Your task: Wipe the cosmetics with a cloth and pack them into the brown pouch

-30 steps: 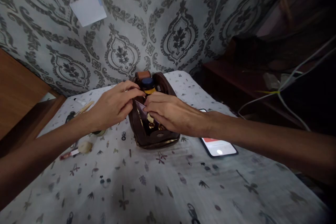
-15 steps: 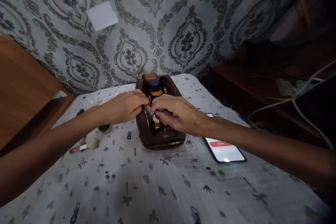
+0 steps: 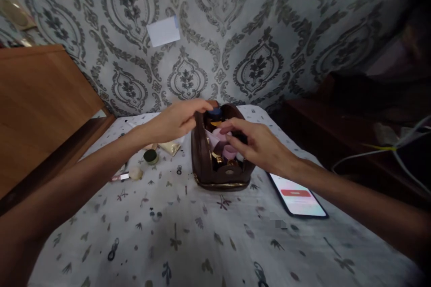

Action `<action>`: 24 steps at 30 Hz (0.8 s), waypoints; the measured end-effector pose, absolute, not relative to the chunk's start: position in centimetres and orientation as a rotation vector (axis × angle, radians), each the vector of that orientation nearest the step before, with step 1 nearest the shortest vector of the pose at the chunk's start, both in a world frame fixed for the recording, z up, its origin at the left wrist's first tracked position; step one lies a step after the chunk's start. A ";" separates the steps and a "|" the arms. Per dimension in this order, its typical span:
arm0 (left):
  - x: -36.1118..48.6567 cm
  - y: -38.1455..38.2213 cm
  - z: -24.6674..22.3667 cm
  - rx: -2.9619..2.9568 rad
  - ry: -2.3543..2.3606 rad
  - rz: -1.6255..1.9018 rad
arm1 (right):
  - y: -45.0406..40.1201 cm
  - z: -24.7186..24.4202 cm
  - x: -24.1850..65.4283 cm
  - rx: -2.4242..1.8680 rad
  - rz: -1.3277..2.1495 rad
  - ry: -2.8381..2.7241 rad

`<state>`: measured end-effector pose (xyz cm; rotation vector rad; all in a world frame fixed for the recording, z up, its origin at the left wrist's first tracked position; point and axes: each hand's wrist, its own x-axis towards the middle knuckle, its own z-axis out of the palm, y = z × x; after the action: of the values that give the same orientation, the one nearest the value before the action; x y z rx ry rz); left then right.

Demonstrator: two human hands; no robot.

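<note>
A brown zip-up bag [image 3: 202,168] stands open on the patterned white sheet. Inside it are a bottle with a blue cap [image 3: 214,113], a lilac jar [image 3: 230,151], other pale lilac items and small gold-coloured caps [image 3: 231,163]. My left hand [image 3: 180,120] hovers at the bag's left rear, its index finger stretched to the blue cap; I cannot tell whether it touches. My right hand [image 3: 261,145] is over the bag's right side, thumb and fingers apart above the lilac items. Neither hand visibly holds anything.
A lit phone [image 3: 298,195] lies right of the bag. To the left are a dark-lidded jar [image 3: 150,157], a cream tube [image 3: 171,147] and a round-headed brush [image 3: 135,173]. A wooden panel [image 3: 50,107] stands left; pale cables [image 3: 363,150] hang right.
My hands have parted from their close grip inside the bag. The left reaches toward the blue cap and the right has opened, uncovering the lilac items. The whole view has shifted left.
</note>
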<state>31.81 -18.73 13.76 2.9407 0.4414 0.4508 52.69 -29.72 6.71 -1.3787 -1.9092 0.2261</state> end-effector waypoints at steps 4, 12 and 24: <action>26.6 -17.7 14.4 2.782 0.714 0.637 | -31.7 6.8 51.9 -1.307 0.000 -1.821; 13.4 -11.9 8.0 2.709 1.548 0.338 | -36.2 4.1 45.7 -0.897 0.073 -1.984; 10.6 -8.3 0.4 2.707 1.619 0.230 | -34.0 -2.2 36.7 -1.252 0.956 -1.778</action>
<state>10.57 -8.33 0.41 2.7072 1.6188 0.2305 36.74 -34.02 -2.24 -1.2516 -1.7781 0.9559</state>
